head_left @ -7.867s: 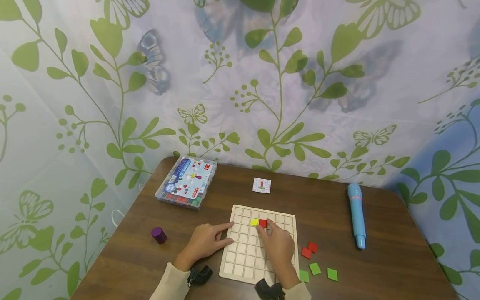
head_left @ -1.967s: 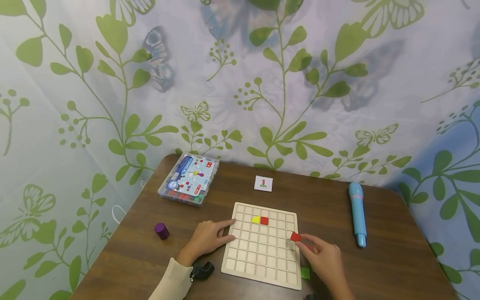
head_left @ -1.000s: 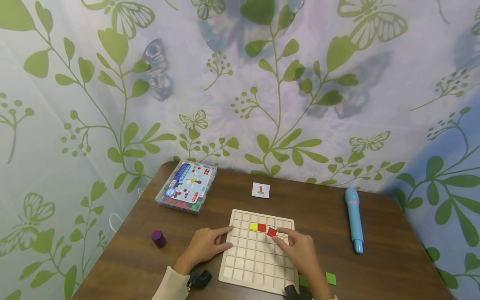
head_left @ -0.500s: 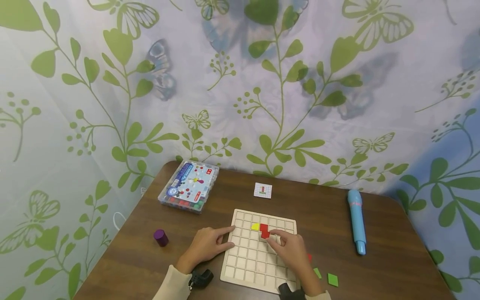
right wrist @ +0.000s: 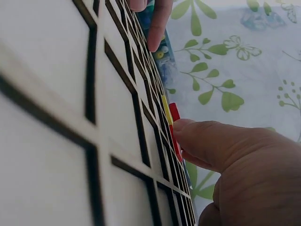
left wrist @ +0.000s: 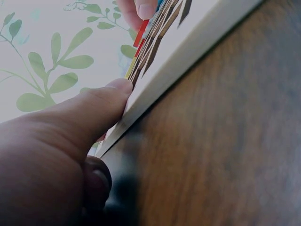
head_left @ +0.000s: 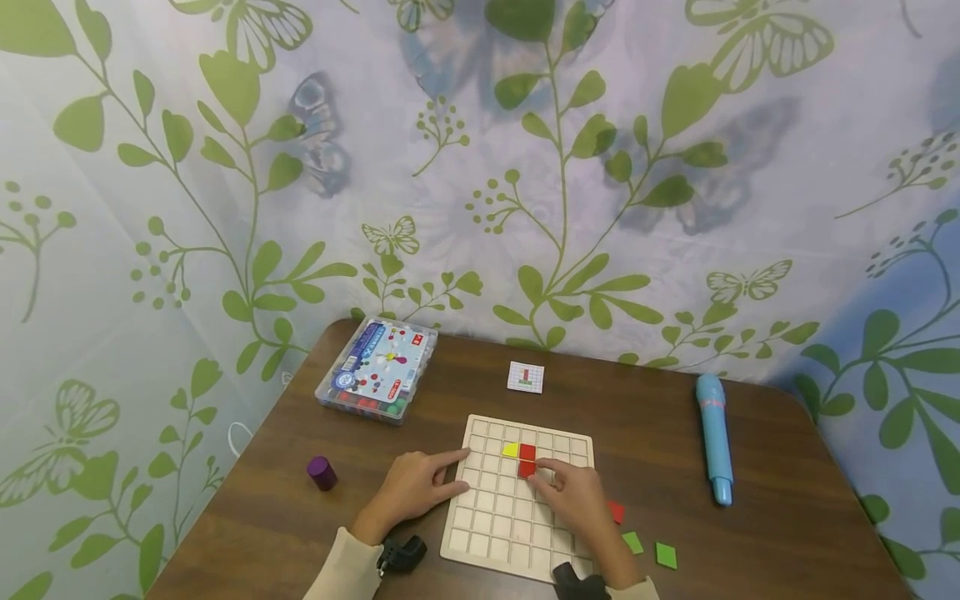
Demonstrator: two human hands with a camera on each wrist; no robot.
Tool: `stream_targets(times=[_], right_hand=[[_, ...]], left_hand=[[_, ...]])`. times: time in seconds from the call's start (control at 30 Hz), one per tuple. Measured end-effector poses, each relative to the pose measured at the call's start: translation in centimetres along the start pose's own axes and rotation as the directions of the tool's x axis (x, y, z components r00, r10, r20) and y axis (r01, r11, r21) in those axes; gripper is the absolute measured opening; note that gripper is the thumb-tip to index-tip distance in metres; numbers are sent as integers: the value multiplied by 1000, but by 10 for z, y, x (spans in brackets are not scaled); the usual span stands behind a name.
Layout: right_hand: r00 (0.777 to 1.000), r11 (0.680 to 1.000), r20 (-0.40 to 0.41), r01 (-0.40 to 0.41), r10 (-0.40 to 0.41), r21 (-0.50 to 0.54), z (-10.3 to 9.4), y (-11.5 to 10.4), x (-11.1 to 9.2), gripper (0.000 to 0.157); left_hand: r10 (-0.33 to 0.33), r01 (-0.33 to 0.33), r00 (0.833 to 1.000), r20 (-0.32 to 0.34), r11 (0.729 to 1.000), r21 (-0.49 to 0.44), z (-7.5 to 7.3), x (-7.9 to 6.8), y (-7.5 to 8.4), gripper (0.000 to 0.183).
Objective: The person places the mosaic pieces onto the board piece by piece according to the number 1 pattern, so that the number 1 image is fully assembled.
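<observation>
A wooden grid board (head_left: 480,525) lies on the table. A yellow piece (head_left: 510,449) with a cut corner and a red tile (head_left: 527,452) sit side by side in its cells. My right hand (head_left: 577,496) pinches another red tile (head_left: 527,470) between thumb and index finger, over the cell just nearer than the first red one. Seen from the right wrist, the held red tile (right wrist: 174,111) is tilted close over the board. The left hand (head_left: 412,487) rests its thumb and index finger, spread and fairly straight, against the board's left edge.
Right of the board lie a red tile (head_left: 616,511) and green tiles (head_left: 666,555). A small pattern card (head_left: 526,377) is behind the board. A clear parts box (head_left: 378,367) stands back left, a purple cylinder (head_left: 321,472) left, a blue microphone (head_left: 715,442) right.
My right hand let go of the first red tile on the board, picked up another from the right, and brought it left to the cell nearer than the first. The left hand stays at the board's edge.
</observation>
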State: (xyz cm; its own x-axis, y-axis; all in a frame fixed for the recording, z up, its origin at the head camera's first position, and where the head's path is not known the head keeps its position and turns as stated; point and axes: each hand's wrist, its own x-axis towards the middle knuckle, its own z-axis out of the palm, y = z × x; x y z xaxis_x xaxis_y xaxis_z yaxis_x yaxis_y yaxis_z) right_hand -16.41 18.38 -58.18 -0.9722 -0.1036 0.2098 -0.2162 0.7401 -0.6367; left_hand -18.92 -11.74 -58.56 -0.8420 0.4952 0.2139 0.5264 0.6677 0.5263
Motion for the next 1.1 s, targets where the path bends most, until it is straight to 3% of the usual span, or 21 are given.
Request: stream_targets(times=[0.3, 0.7, 1.1], right_hand=[[1000, 999, -9, -15, 15, -52, 2, -2, -1, 28], [995, 991, 33, -94, 98, -93, 1, -7, 0, 33], [992, 989, 15, -122, 124, -86, 4, -5, 0, 33]], left_hand=[[-10, 10, 1000, 9, 1000, 0, -1, 0, 1, 51], [-12, 12, 1000, 16, 1000, 4, -1, 0, 0, 51], [-10, 10, 1000, 16, 1000, 4, -1, 0, 0, 51]])
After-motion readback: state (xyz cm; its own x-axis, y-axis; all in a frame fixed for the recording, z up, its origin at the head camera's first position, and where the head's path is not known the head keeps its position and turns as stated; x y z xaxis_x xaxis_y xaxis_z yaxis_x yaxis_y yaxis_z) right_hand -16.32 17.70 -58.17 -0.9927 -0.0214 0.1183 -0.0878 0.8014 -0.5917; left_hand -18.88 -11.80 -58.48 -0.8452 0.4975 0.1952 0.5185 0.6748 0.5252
